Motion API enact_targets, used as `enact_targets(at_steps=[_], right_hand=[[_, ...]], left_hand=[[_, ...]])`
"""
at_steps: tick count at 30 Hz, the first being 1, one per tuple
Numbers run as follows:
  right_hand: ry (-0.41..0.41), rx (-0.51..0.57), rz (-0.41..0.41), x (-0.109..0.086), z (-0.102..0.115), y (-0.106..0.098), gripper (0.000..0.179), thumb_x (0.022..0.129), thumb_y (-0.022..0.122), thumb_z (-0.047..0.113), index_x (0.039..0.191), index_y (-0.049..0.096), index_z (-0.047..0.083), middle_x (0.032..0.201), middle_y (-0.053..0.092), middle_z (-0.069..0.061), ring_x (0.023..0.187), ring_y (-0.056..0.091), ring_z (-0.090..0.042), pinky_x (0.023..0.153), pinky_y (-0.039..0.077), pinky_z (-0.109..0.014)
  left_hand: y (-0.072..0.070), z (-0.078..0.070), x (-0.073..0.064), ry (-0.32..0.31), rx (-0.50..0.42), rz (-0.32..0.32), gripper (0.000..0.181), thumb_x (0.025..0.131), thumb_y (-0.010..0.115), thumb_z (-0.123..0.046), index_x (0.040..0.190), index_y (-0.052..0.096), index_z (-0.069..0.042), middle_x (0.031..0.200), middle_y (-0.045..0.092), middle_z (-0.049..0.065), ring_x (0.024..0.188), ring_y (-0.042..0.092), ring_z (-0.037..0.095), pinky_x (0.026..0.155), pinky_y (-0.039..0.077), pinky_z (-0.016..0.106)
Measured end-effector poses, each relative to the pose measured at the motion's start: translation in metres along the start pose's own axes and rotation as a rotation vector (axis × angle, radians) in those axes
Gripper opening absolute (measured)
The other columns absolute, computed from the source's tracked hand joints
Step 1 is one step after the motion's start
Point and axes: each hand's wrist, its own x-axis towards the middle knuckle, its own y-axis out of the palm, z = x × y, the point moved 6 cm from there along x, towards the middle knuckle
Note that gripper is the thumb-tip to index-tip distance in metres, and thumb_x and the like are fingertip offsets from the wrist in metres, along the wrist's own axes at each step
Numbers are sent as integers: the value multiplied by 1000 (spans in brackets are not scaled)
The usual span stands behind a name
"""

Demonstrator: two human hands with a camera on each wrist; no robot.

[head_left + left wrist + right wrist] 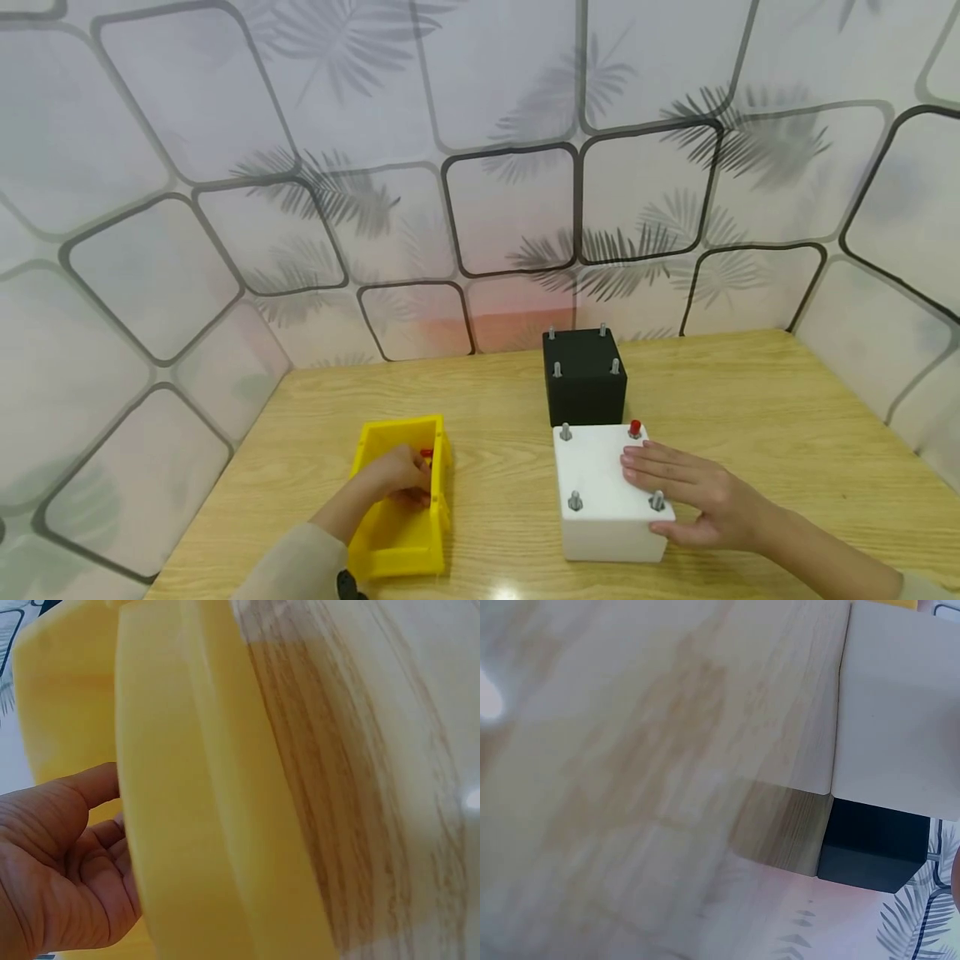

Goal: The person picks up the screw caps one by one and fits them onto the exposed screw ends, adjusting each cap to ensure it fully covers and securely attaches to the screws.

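Inside the yellow bin (397, 564) on the desk (498, 475), the left hand (403, 473) bends its fingers beside a red piece (427, 453) — whether holding anything, I cannot tell — while the right hand (697, 490) lies straight-fingered on the white box (596, 467) to the right.

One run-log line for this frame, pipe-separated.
left hand: in yellow bin, grip unclear | right hand: on white block | red cap: white block's far-right corner | black block: behind white block

two hands (697, 492) by my count, one yellow bin (437, 533), one white block (600, 471), one black block (585, 392), eight bolts (575, 501), four per block, one red cap (635, 427)
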Motion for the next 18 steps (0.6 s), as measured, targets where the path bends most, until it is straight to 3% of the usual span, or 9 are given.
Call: enact_targets(at_steps=[11,18], right_hand=[[-1,6,-11,0,1,0,49,86,70,30,110,63,-12,117,63,-23,125,51,-25,109,33,-27],[-4,10,-17,0,0,0,49,86,70,30,109,63,-13,117,63,-23,125,51,-26,110,33,-27]], left_hand=[[0,-1,-2,19,26,-26,10,81,68,3,74,60,1,64,64,8,56,63,15,56,57,29],[1,-1,-3,5,96,-8,19,80,67,-1,66,55,-5,60,57,4,53,54,12,50,48,21]])
